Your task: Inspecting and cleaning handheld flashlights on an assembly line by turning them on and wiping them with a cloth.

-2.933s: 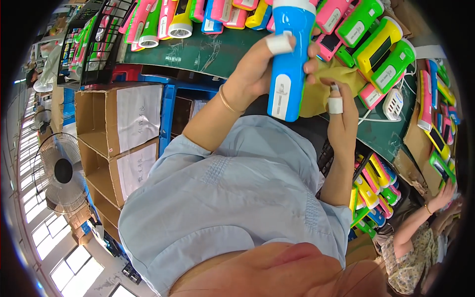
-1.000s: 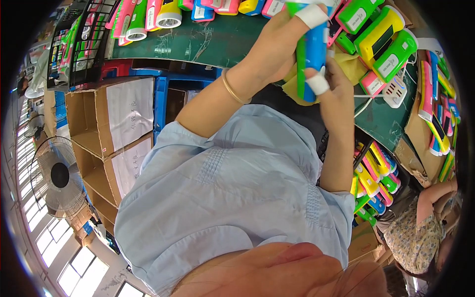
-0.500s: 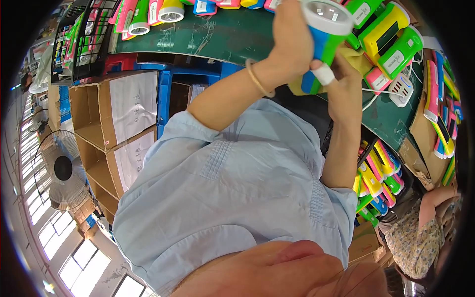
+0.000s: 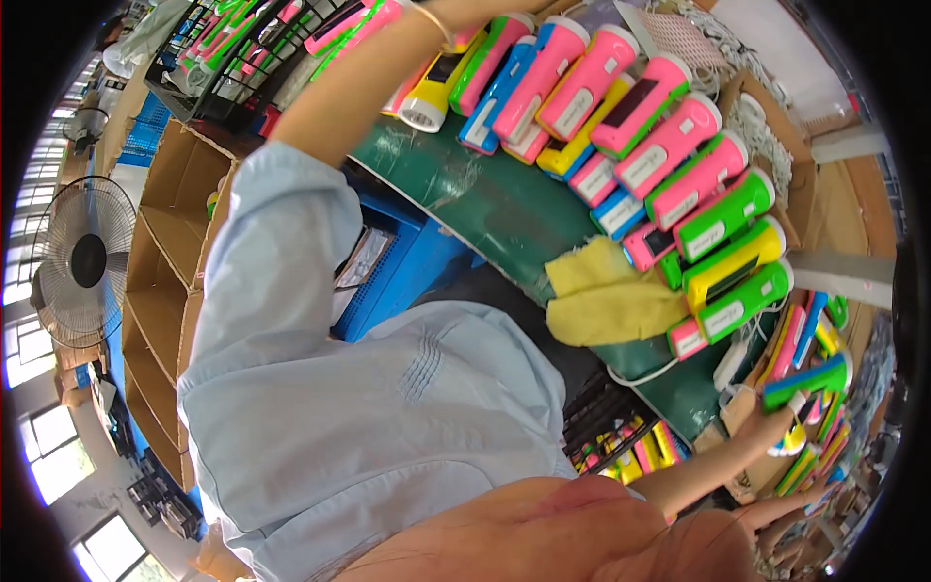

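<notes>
My right hand (image 4: 761, 427) is out at the far right, closed round a green-and-blue flashlight (image 4: 807, 382) with a white head. White wrapping shows on one of its fingers. Below and around that hand lie several other coloured flashlights. My left arm stretches away toward the top edge, a bangle on its wrist. Only a strip of my left hand (image 4: 480, 12) shows there, and its fingers are cut off by the frame. A yellow cloth (image 4: 611, 301) lies crumpled on the green table (image 4: 456, 194), beside a row of pink, green, blue and yellow flashlights (image 4: 669, 145).
A black wire basket (image 4: 218, 73) with flashlights stands at the far left. Cardboard compartments (image 4: 160, 252) and a fan (image 4: 87, 260) are on the left. A white cable (image 4: 645, 376) runs beside the cloth. Another person's arm (image 4: 786, 506) reaches in at the lower right.
My right hand has carried the green-and-blue flashlight from in front of me to the far right. My left hand has moved away toward the top edge. The view has turned right.
</notes>
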The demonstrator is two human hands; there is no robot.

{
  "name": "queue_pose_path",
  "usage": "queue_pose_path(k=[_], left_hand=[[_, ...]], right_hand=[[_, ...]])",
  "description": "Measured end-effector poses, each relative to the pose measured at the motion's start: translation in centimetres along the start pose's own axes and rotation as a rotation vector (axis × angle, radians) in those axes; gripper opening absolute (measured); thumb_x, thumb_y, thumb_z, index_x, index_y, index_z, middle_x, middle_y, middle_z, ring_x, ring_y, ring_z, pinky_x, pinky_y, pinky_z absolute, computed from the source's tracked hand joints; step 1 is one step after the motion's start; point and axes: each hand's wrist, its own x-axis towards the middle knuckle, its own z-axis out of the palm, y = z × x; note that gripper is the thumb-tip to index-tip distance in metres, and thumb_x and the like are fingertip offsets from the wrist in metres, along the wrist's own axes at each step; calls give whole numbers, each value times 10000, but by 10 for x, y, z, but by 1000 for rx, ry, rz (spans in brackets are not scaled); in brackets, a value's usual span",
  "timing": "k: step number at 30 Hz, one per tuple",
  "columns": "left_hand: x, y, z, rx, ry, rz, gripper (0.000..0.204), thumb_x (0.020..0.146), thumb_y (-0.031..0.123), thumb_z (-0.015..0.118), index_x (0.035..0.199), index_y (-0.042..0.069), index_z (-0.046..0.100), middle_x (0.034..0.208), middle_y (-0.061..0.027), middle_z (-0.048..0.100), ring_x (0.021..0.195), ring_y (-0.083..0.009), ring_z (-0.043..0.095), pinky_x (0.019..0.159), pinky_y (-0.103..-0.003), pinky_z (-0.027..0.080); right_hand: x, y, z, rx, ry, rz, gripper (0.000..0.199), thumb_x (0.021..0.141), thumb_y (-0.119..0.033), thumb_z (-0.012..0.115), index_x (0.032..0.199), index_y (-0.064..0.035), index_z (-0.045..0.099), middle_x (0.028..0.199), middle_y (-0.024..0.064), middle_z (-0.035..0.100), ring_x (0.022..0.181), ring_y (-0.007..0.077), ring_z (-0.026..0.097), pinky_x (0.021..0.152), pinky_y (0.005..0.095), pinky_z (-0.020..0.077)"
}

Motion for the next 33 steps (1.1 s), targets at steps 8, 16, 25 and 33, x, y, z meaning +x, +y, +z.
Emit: queue_pose_path(k=[8,16,25,33], left_hand=[[59,-196,-37,317,-795,68,392,613,258,706,903,1,644,854,-186,643,818,-326,612,705,-386,485],[37,-136,-100,362,-23,231,521,682,225,692,1089,-37,501,989,-261,528,962,-366,527,845,-413,424],[-182,80,-33,-1592,-1177,-366,492,804,441,586,1064,29,521,802,-56,589,551,-126,546,364,-236,383],[-259,143,-4,-1981,-1363,-123,597,917,467,390,1250,-28,383,1184,-176,497,1134,-246,479,918,-387,416]], right_hand=[[147,18,-77,-412,272,-42,273,800,-219,617,922,25,601,834,84,595,715,193,581,611,297,476],[35,-18,-2,-457,269,-464,355,839,-94,455,1153,40,555,1108,155,585,938,168,566,801,270,444],[-126,-19,151,-132,-842,-465,849,769,-625,516,1284,38,393,1278,162,439,1139,278,466,849,392,412],[-57,-32,123,931,-1755,240,228,730,-170,643,850,-38,500,848,111,494,765,209,512,459,289,443]])
